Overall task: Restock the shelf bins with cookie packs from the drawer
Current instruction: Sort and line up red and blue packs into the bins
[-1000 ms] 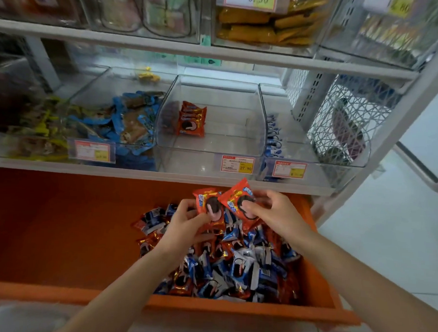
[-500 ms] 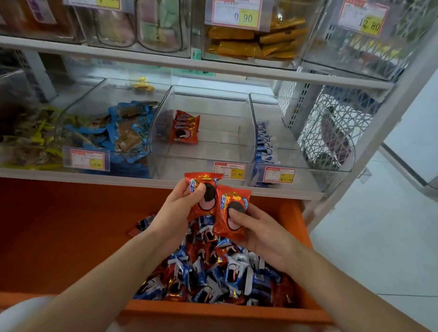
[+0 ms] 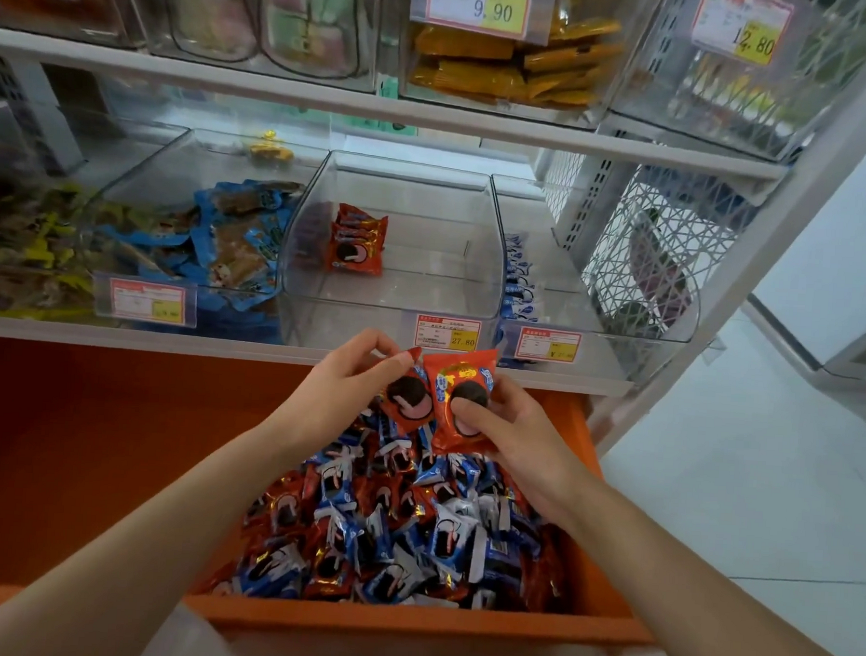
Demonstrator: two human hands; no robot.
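Observation:
The open orange drawer [image 3: 88, 460] holds a heap of red and blue cookie packs [image 3: 390, 526] in its right part. Above the heap, my left hand [image 3: 347, 388] pinches one red cookie pack [image 3: 409, 399]. Beside it, my right hand [image 3: 511, 427] holds a second red pack [image 3: 459, 404], thumb pressed on its front. The two packs touch side by side just below the shelf edge. Right above them stands a clear middle bin [image 3: 392, 305] with a small stack of red packs [image 3: 358, 241] at its back left.
A clear bin of blue cookie packs [image 3: 518, 282] stands right of the middle bin, and one with blue and brown snack bags [image 3: 225, 236] stands to its left. Price tags [image 3: 448, 332] hang on the bin fronts. A white mesh panel [image 3: 656, 249] closes the shelf's right end.
Both hands rose from the drawer heap with a red pack each and brought the packs together side by side near the shelf edge. The view tilted up slightly.

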